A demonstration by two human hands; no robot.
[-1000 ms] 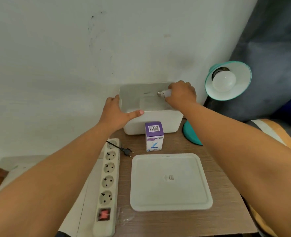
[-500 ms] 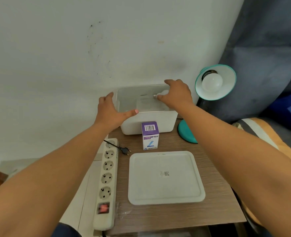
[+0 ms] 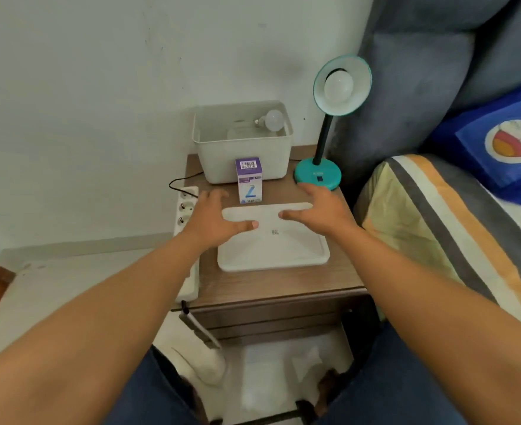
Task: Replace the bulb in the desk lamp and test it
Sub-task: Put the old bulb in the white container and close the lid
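Both my hands hover over the flat white plastic lid (image 3: 273,240) that lies on the brown wooden worktop (image 3: 271,283), and I judge the step in hand to be picking that lid up to close the white plastic storage bin (image 3: 244,154) behind it. To do it well I would take the lid by its two side edges at once, lift it level, carry it over the small purple and white bulb box (image 3: 249,180) standing just in front of the bin without knocking it, and seat it squarely on the rim.

My left hand (image 3: 211,219) is spread wide, fingers (image 3: 216,196) apart and slightly curled, thumb stretched across the lid's far left corner; it grips nothing. Whether the thumb touches the lid I cannot tell. My right hand (image 3: 319,210) is likewise open, its fingers (image 3: 306,188) splayed toward the teal round base of the desk lamp (image 3: 317,176), thumb pointing left over the lid; it is empty too.

A white frosted bulb (image 3: 273,121) lies on its side inside the bin, at the back right. Another white bulb (image 3: 339,85) sits in the socket of the lamp's teal shade (image 3: 355,72), unlit. The lamp's plug is hidden; the white power strip (image 3: 185,207) runs along the worktop's left edge, so I judge the test not yet done.
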